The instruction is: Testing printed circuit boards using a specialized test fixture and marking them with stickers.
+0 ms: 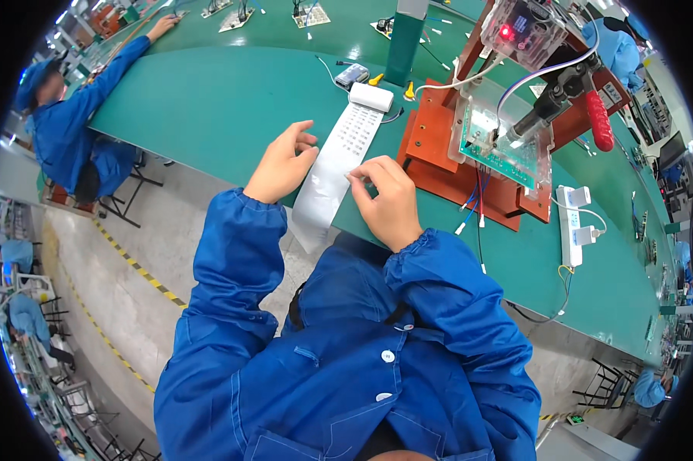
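Note:
A roll of small white labels (371,97) lies on the green table, its strip (323,188) unrolled toward me and hanging over the front edge. Rows of printed labels cover the far part of the strip; the near part is bare and shiny. To the left of the strip, my left hand (283,165) hovers with bent fingers apart, holding nothing. My right hand (389,198) is closed in a pinch at the strip's right edge, thumb and forefinger together. Whether a single loose label is between those fingertips is too small to tell.
At right stands an orange-red fixture (431,154) with a green circuit board (508,165) and a red-handled toggle clamp (598,121). A white power strip (570,227) lies beyond it. A green post (406,42) rises behind the roll. A co-worker (77,131) sits at far left.

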Demonstrator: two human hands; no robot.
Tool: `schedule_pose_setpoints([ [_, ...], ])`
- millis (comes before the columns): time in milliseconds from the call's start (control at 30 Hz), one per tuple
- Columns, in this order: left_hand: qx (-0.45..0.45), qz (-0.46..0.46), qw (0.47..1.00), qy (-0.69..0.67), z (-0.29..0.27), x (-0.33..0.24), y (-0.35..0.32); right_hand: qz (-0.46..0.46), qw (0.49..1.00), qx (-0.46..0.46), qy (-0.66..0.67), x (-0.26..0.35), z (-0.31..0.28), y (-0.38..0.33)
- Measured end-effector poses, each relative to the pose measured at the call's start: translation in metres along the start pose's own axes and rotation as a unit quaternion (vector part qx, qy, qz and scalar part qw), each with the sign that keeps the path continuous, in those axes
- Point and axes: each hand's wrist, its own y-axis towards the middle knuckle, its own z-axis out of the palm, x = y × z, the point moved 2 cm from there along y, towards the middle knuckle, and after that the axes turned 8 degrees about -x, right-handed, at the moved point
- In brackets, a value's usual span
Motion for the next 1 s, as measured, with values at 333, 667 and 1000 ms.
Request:
schedule_pose_setpoints([
  [333,0.053,-0.017,0.997,-0.058,0.030,-0.001,0.013,0.040,0.993,-0.007,-0.110,-0.020,0.030,0.017],
  [667,0.037,0.017,0.990,-0.133,0.019,0.001,0.001,-0.069,0.987,-0.015,-0.144,0.010,0.011,0.010],
  [1000,0.034,0.133,0.988,-0.066,0.057,-0.071,-0.073,-0.319,0.883,-0.226,-0.260,0.030,-0.181,0.107],
])
